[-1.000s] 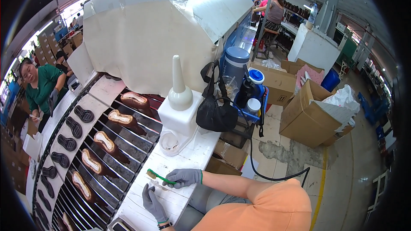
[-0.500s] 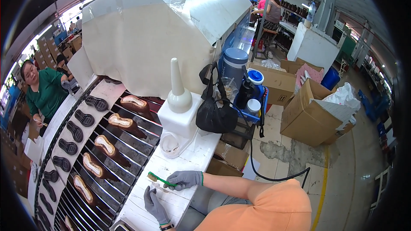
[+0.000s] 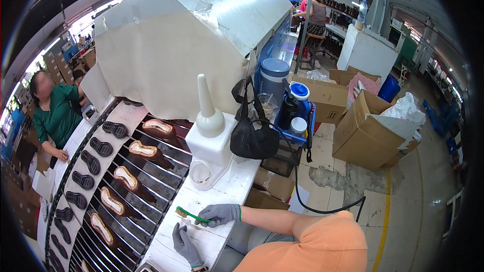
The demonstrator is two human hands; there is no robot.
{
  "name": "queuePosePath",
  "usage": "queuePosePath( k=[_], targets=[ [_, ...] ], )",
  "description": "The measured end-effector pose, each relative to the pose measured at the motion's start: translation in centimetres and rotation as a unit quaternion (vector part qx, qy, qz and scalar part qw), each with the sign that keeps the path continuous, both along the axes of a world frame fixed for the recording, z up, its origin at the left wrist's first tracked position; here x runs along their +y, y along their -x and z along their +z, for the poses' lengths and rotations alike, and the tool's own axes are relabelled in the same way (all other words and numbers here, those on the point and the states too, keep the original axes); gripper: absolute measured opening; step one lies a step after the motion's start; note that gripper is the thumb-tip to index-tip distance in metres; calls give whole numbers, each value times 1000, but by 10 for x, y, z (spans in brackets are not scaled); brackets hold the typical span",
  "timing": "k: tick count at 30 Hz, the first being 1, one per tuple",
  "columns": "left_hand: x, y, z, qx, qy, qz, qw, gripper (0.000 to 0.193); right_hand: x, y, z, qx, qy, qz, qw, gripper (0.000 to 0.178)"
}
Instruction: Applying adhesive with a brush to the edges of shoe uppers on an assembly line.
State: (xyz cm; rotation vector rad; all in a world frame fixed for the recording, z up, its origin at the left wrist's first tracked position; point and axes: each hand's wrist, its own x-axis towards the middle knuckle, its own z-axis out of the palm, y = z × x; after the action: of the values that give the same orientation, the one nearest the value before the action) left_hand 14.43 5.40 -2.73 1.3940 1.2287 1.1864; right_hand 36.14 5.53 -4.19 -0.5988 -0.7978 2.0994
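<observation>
The green brush (image 3: 194, 216) is in the right hand, over the worktop (image 3: 169, 241). A large pale cover (image 3: 166, 55) stands behind, and no reach toward it is called for; elbow room matters more. Left of the worktop runs a rack of metal bars (image 3: 168, 170), near enough that the brush is best kept well inside the worktop's edge. The worktop itself is narrow, so short, level strokes would suit it. Toward its far end, a white bottle with a tall spout (image 3: 212, 138) deserves a clear berth, as a knock could tip it. Brown shoe uppers (image 3: 129, 177) with pale bottoms lie on the bars, and dark soles (image 3: 91, 162) line the strip beyond; neither is touched.

The gloved hands are apart: the right hand (image 3: 223, 214) is closed around the handle, while the left hand (image 3: 186, 245) lies loosely curled with its fingers parted, just below the brush. Whether it holds some small scrap I cannot tell. A light grip near the handle's end should give good control, with the left fingertips kept clear of the tan bristles (image 3: 181, 212). Whether those touch anything is too small to tell.
</observation>
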Motion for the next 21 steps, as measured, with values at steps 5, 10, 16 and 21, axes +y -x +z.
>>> queuePosePath(
  k=[5, 10, 16, 21],
  targets=[
    [-1, 0, 2, -7, 7, 1, 1000, 33, 1, 0, -3, 4, -1, -2, 1000, 35],
    [0, -2, 2, -2, 3, 0, 1000, 33, 1, -1, -4, -5, -4, 1, 1000, 35],
    [1, 3, -9, -28, -22, -4, 999, 30, 2, 0, -8, 1, -4, -1, 1000, 35],
    [1, -4, 3, -124, 27, 38, 991, 42, 2, 0, -5, -17, 0, -10, 1000, 34]
  ],
)
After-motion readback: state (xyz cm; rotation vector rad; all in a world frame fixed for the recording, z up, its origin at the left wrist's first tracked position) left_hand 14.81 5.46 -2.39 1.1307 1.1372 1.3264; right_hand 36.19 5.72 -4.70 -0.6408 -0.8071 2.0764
